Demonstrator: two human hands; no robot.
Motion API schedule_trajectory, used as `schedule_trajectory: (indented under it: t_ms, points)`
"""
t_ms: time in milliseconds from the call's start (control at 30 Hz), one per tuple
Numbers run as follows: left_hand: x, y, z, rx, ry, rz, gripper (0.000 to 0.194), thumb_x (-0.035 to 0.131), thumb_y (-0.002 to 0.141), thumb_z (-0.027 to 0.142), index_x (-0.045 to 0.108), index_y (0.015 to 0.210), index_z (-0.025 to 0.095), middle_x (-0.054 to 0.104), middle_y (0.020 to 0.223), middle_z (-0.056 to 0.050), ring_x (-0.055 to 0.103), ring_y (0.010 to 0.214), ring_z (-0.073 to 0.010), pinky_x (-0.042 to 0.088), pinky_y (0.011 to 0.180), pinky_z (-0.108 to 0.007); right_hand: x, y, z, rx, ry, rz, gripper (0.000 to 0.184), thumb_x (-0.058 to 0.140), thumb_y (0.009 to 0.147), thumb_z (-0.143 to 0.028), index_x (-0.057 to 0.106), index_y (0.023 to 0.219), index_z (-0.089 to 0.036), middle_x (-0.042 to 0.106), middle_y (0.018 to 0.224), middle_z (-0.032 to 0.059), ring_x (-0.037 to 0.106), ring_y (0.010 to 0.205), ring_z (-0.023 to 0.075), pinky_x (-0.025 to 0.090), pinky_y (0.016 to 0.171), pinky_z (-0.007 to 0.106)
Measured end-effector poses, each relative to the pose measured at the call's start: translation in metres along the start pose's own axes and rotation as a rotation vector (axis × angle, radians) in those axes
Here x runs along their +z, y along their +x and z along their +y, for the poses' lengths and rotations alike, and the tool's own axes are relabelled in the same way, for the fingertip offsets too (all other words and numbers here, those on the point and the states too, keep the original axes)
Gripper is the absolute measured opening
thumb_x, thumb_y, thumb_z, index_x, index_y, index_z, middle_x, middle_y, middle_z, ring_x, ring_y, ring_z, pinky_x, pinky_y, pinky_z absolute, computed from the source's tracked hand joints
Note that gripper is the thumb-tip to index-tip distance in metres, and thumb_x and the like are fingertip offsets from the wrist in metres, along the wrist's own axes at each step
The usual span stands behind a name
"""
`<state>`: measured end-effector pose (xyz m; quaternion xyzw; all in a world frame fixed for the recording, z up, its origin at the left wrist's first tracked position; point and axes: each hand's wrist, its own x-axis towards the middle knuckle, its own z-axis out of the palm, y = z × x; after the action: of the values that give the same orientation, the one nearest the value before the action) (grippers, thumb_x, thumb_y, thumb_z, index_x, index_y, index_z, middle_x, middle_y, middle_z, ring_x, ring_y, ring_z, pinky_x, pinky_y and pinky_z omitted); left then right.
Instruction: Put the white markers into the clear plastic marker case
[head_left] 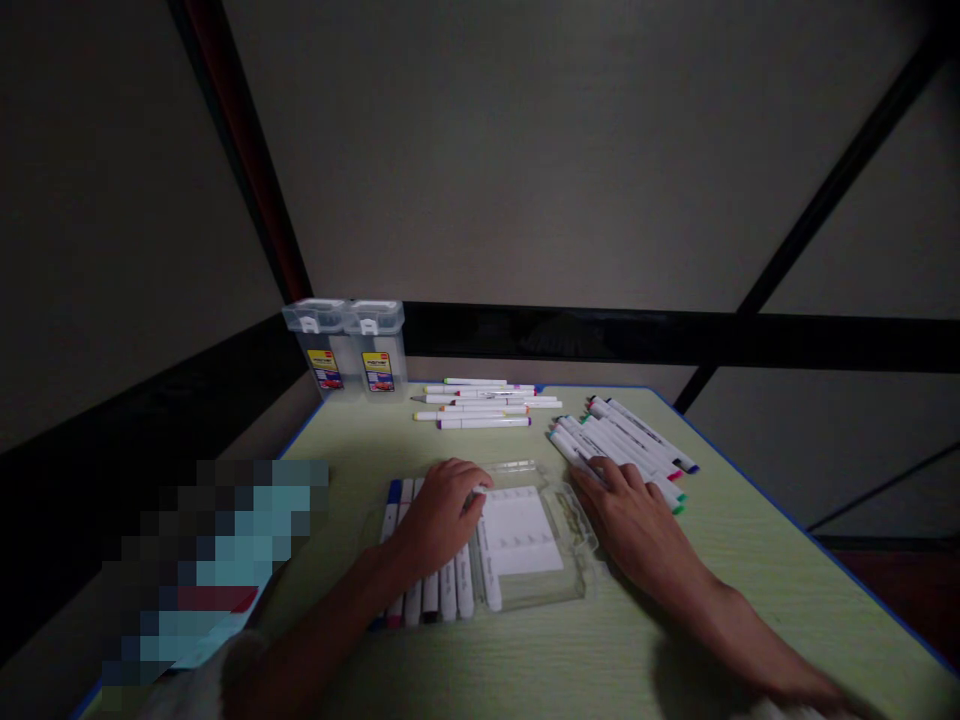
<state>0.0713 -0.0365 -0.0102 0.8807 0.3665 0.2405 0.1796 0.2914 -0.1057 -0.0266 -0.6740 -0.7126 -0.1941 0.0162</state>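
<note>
My left hand (450, 505) is closed over an open clear plastic case (536, 603), its thumb and fingers at the upper end of a white marker (489, 570). That marker lies along the middle of the case. Several white markers (448, 590) stand side by side in the left half, partly hidden under my hand and wrist. A white paper insert (525, 530) lies in the right half. At the right, my right hand (630, 505) has its fingers bent round a white marker (568, 447) at the near side of a loose group of markers (630, 440).
More white markers (484, 422) with coloured ends lie across the back of the pale green table (600, 650). Two lidded clear containers (379, 345) stand at the back left corner. A pixelated patch (232, 560) covers something at left. Panelled walls (525, 170) enclose the table.
</note>
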Motion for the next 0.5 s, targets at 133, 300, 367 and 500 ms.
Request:
schedule_trajectory:
  t_ms: [133,300,367,500]
  points:
    - [-0.001,-0.001,0.0,0.001,0.002,0.004,0.017,0.046,0.073,0.006,0.058,0.08,0.016,0.062,0.085,-0.004,0.052,0.087,-0.0181,0.038,0.083,-0.035,-0.004,0.001,0.0,-0.009,0.038,0.056,0.032,0.039,0.082,-0.009,0.052,0.111,-0.016,0.049,0.112,0.0133,0.047,0.089,0.0263,0.04,0.067,0.036]
    - [-0.002,-0.001,0.0,0.003,0.007,-0.004,0.017,0.046,0.073,0.007,0.058,0.081,0.016,0.062,0.086,-0.004,0.052,0.088,-0.0184,0.038,0.083,-0.035,-0.019,0.0,-0.006,-0.081,0.241,0.161,0.025,0.037,0.083,-0.012,0.055,0.101,-0.014,0.053,0.102,0.0118,0.049,0.084,0.0229,0.04,0.067,0.034]
    - [-0.002,-0.001,-0.001,0.008,0.016,-0.007,0.018,0.045,0.074,0.006,0.058,0.082,0.016,0.061,0.087,-0.004,0.051,0.089,-0.0183,0.039,0.084,-0.035,-0.026,-0.002,-0.01,-0.153,0.357,0.186,0.023,0.036,0.084,-0.012,0.057,0.093,-0.014,0.055,0.095,0.0108,0.05,0.08,0.021,0.04,0.067,0.032]
    - [-0.001,-0.002,-0.004,0.034,0.04,0.002,0.019,0.044,0.076,0.007,0.056,0.087,0.017,0.059,0.092,-0.005,0.049,0.093,-0.0183,0.038,0.085,-0.035,-0.038,-0.009,-0.023,-0.341,0.492,0.208,0.024,0.032,0.085,-0.012,0.056,0.082,-0.013,0.055,0.077,0.0079,0.049,0.068,0.0176,0.039,0.06,0.029]
